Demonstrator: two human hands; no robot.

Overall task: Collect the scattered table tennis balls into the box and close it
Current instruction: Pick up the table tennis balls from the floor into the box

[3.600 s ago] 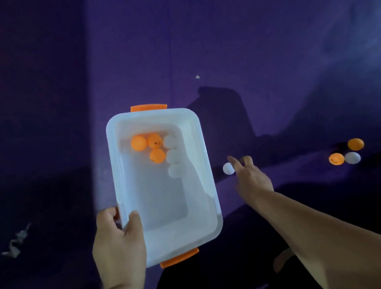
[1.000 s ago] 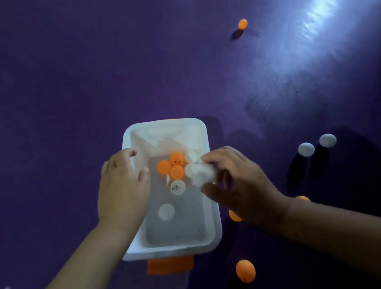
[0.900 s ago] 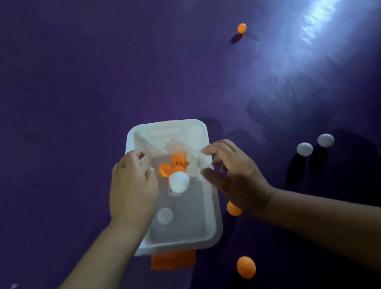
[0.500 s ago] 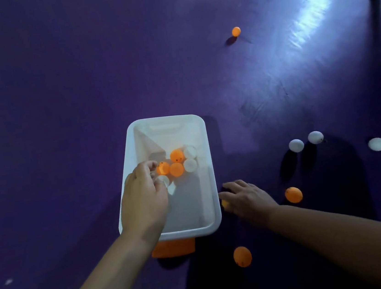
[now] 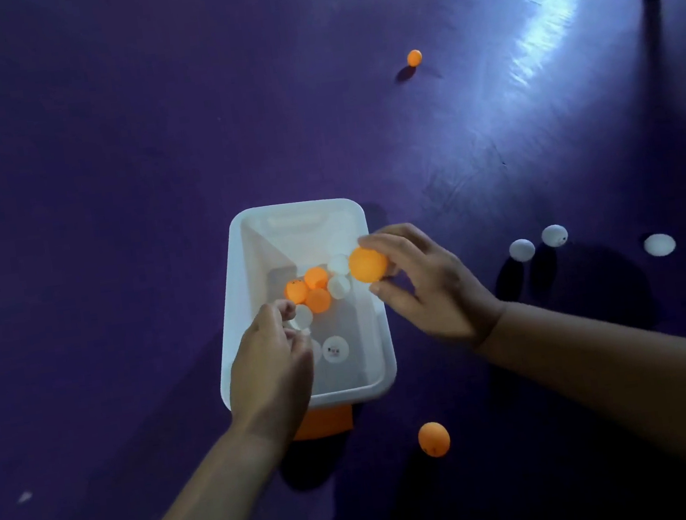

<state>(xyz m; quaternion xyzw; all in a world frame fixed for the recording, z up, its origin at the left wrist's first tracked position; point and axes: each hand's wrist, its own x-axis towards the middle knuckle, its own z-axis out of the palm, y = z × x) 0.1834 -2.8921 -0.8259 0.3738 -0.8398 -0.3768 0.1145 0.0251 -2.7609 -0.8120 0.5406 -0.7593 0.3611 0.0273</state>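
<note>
While my R hand [image 5: 427,288] pinches an orange ball [image 5: 367,263] over the right rim of the box [image 5: 296,209], my L hand [image 5: 272,363] curls inside it by a white ball [image 5: 301,316]; can't tell if it grips. Box holds orange & white balls. Loose on floor [image 5: 104,159]: near ball [image 5: 433,439], white trio [image 5: 521,249] at right, far ball [image 5: 414,58].

Person's upper limbs, viewed from the head. Left hand [image 5: 270,368], lower centre of the frame, joins a bare left forearm [image 5: 214,491] that runs to the bottom edge. Right hand [image 5: 431,288], right of centre, joins a bare right forearm [image 5: 606,374] that runs to the lower right edge, partly in shadow.
</note>
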